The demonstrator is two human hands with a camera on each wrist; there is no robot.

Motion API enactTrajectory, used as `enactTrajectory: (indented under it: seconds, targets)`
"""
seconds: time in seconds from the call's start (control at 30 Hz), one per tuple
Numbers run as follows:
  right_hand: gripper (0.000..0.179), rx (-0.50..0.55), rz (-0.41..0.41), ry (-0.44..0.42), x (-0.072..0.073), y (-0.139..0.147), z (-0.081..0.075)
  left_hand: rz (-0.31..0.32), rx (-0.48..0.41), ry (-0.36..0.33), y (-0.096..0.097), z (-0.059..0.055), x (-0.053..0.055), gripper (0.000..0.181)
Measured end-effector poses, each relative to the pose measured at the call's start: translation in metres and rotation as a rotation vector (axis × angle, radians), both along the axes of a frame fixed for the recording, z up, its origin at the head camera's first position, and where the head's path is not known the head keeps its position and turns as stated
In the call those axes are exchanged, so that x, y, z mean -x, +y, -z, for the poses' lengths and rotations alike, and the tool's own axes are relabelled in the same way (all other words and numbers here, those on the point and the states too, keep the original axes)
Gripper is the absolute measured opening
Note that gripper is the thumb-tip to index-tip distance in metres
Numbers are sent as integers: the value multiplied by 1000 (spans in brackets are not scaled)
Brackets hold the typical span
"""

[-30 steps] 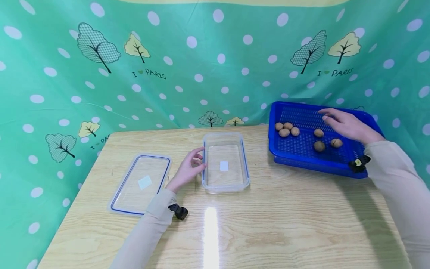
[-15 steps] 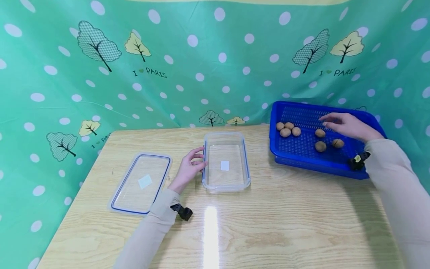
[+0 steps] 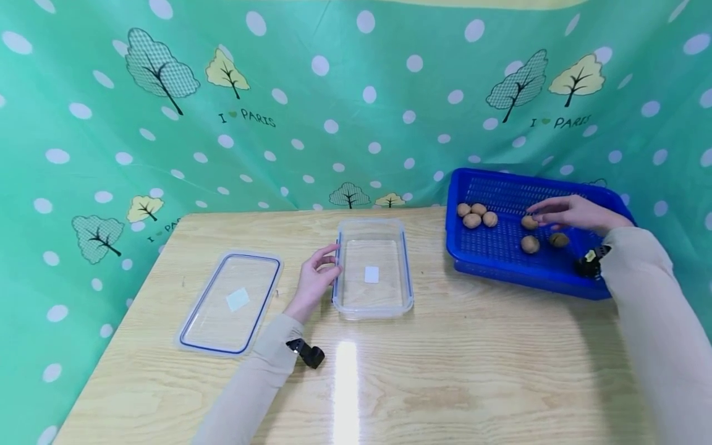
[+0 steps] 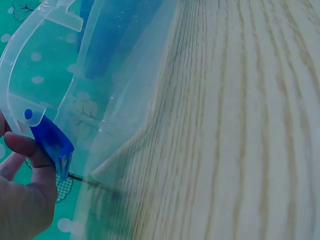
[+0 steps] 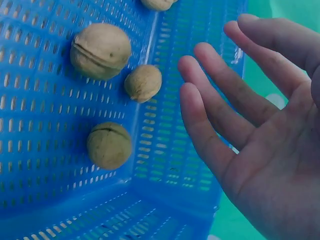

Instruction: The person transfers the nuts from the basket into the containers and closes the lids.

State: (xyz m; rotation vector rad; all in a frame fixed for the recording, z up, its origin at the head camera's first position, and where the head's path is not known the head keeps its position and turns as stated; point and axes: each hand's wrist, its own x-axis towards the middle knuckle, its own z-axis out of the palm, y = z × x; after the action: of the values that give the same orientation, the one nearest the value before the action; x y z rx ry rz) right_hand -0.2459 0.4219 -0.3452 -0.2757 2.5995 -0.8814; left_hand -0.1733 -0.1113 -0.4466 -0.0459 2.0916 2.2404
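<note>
In the head view my left hand (image 3: 316, 282) is at the left side of a clear rectangular food container (image 3: 384, 309), its loosely bent fingers and thumb right at the rim. The left wrist view shows the thumb beside the container's blue clip (image 4: 52, 142). My right hand (image 3: 584, 213) hangs over the blue basket (image 3: 500, 272) at the right, fingers spread and slightly bent. Its fingertips overlap a walnut (image 3: 529, 222) in the head view, but the right wrist view shows nothing in the palm. Close by lie a second walnut (image 3: 530, 245) and a cracked walnut (image 3: 559, 240).
Several more walnuts (image 3: 471, 220) cluster in the basket's left end. The container's clear lid (image 3: 222, 327), with a blue seal, lies flat on the wooden table (image 3: 439, 371) left of the left hand. A green patterned cloth (image 3: 367, 123) hangs behind the table.
My right hand has come down and slightly closer to the walnuts in the basket. The left hand stays at the container's side, and the walnuts keep their places.
</note>
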Motion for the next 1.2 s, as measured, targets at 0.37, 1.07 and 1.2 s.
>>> enactTrajectory:
  seconds: [0.37, 1.07, 1.2]
  targets:
    - [58, 118, 12, -149, 4, 15, 30, -67, 25, 11, 4, 2, 1, 50]
    - [31, 456, -4, -491, 17, 20, 49, -158, 18, 34, 19, 2, 4, 49]
    - [32, 456, 53, -391, 14, 19, 48, -163, 19, 38, 19, 6, 7, 49]
